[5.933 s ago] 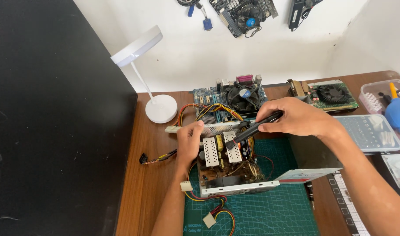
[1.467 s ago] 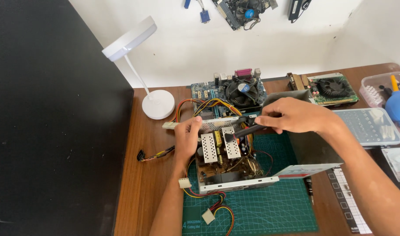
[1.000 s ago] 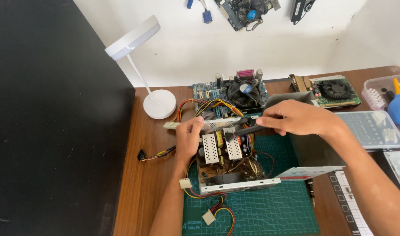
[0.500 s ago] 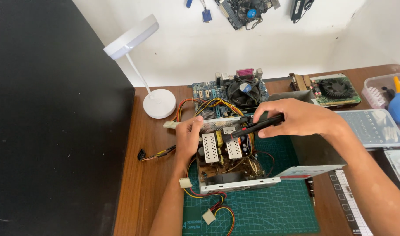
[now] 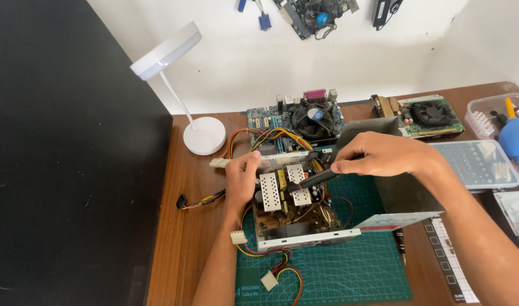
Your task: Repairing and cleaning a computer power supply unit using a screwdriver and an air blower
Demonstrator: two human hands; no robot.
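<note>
An opened power supply unit (image 5: 296, 218) with its circuit board and silver heat sinks exposed sits on a green cutting mat (image 5: 339, 272). My left hand (image 5: 242, 178) grips the unit's left rear edge, by the bundle of coloured wires. My right hand (image 5: 384, 156) holds a black-handled tool (image 5: 316, 178) slanted down, with its tip at the heat sinks. The removed grey cover (image 5: 401, 195) lies just right of the unit, under my right forearm.
A white desk lamp (image 5: 183, 90) stands at the back left. A motherboard with a fan (image 5: 302, 122) and a graphics card (image 5: 426, 116) lie behind. Clear plastic boxes (image 5: 480, 164) and a blue air blower (image 5: 514, 136) are at the right. A black panel (image 5: 72, 158) fills the left.
My right hand has tilted the tool slightly and shifted a little over the heat sinks. My left hand stays on the unit's edge.
</note>
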